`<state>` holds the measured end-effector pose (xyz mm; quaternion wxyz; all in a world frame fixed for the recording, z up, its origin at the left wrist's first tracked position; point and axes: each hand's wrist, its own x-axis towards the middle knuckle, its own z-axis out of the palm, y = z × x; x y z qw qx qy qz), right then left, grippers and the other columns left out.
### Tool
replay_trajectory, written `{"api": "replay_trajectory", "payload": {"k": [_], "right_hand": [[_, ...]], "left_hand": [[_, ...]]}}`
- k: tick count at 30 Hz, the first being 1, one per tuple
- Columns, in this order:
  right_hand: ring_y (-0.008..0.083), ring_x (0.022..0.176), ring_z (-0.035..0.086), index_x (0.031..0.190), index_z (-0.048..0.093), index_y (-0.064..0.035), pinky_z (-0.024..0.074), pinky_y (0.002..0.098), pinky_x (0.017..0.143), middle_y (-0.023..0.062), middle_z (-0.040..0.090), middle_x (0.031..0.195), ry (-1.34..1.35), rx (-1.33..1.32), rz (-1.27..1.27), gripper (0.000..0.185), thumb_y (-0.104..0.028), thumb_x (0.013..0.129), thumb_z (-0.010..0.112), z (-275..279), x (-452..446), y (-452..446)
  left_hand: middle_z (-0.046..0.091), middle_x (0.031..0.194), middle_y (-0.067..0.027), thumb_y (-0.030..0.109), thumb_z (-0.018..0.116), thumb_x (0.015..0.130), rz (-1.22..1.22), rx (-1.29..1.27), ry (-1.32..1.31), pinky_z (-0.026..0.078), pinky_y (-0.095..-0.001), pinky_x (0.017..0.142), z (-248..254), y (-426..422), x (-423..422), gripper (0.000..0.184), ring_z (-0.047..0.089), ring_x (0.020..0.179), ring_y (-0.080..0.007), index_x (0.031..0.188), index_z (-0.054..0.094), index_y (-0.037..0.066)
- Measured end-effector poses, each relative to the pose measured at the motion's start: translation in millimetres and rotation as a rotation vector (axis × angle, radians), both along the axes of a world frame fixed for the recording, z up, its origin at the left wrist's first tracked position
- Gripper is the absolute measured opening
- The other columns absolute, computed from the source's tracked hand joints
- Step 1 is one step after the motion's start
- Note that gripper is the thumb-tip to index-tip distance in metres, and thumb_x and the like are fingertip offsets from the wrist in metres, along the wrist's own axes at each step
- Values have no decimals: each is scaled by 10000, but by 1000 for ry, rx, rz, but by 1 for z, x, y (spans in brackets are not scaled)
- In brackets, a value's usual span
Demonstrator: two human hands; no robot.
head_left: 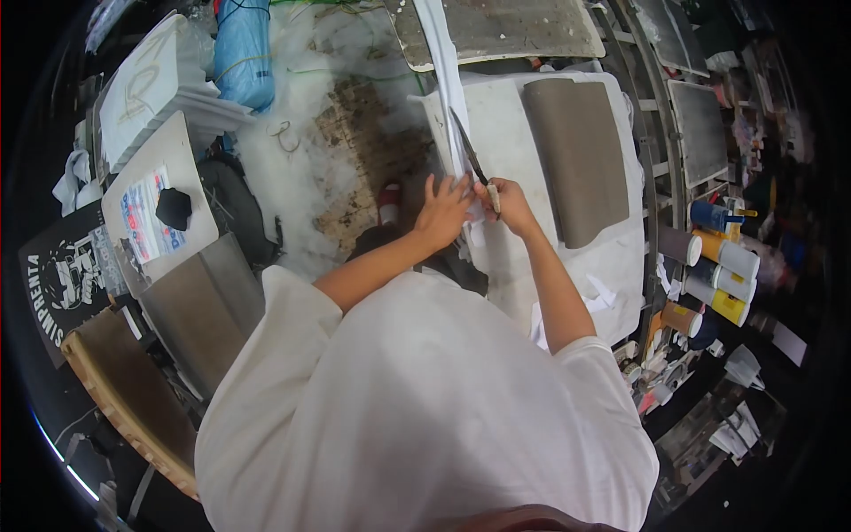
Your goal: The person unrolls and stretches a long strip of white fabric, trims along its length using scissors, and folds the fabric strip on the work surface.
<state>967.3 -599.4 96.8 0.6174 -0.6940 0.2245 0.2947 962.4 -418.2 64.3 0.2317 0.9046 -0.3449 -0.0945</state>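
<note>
White cloth strip [446,75] (scissors [469,151] alongside)

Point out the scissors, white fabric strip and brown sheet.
scissors [471,152], head view, on the dark blades
white fabric strip [447,78], head view, on the stretch beyond the hands
brown sheet [578,164], head view, middle of its upper face

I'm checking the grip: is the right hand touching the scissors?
Touching. The head view shows the right hand closed around the handle end of the scissors, the blades pointing away from the wearer.
</note>
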Motion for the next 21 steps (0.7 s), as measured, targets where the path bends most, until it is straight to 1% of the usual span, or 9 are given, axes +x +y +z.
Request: {"api": "replay_trajectory", "payload": {"k": [3, 5, 6, 8, 12, 15, 18, 20, 21], "right_hand": [[94, 491, 452, 766, 520, -82, 362, 247, 440, -11, 478, 614, 5, 5, -38, 469, -521, 866, 648, 5, 0, 4], [100, 472, 465, 760, 516, -79, 358, 250, 431, -7, 481, 602, 22, 104, -86, 485, -538, 872, 629, 15, 4, 5], [100, 472, 465, 760, 516, -79, 358, 250, 431, -7, 481, 602, 21, 104, -86, 485, -538, 872, 629, 15, 6, 6], [108, 461, 466, 757, 513, -77, 358, 252, 426, -6, 476, 593, 15, 47, -11, 497, -549, 873, 618, 14, 9, 7], [110, 463, 474, 748, 514, -79, 368, 256, 430, -2, 486, 588, -14, -67, 59, 497, -548, 869, 625, 7, 16, 8], [104, 454, 476, 740, 521, -76, 367, 255, 419, 1, 495, 580, 0, -120, 55, 471, -511, 864, 655, 7, 18, 8], [98, 442, 474, 726, 522, -74, 358, 248, 403, -1, 496, 573, -15, -71, 11, 448, -469, 850, 694, 2, 15, 9], [95, 434, 466, 723, 524, -70, 346, 242, 392, -2, 494, 576, -25, -25, -68, 432, -435, 834, 726, -1, 10, 15], [99, 433, 465, 716, 517, -71, 342, 245, 397, -2, 492, 581, -38, -41, -54, 479, -499, 837, 695, 0, 10, 17]], "left_hand": [[379, 1443, -103, 329, 657, 829, -3, 16, 13, 214, -623, 1065, 3, 2, 1, 549, 348, 1291, -316, 1321, 523, 125], [361, 1453, -104, 345, 693, 792, 63, -24, 29, 219, -620, 1056, 5, 3, 1, 573, 346, 1285, -331, 1298, 536, 127], [361, 1453, -104, 345, 693, 792, 63, -24, 28, 219, -620, 1056, 4, 3, 1, 573, 346, 1285, -331, 1298, 536, 127], [345, 1456, -111, 351, 710, 776, 113, -29, 48, 223, -620, 1052, 3, 3, 2, 618, 333, 1285, -330, 1324, 515, 140], [349, 1446, -121, 354, 720, 767, 113, -18, 52, 226, -623, 1048, 6, 4, 2, 642, 343, 1268, -329, 1336, 503, 151], [360, 1435, -123, 361, 732, 753, 117, -19, 65, 236, -637, 1042, 10, 4, 5, 653, 362, 1257, -316, 1331, 512, 148], [379, 1419, -123, 362, 731, 752, 118, 0, 64, 237, -637, 1043, 9, 4, 6, 627, 377, 1240, -307, 1309, 535, 153], [398, 1409, -129, 363, 726, 755, 86, 29, 42, 238, -633, 1045, 4, 4, 4, 593, 392, 1225, -303, 1288, 558, 164], [398, 1409, -129, 363, 726, 755, 89, 30, 37, 238, -633, 1045, 3, 4, 5, 593, 392, 1225, -303, 1288, 558, 164]]}}
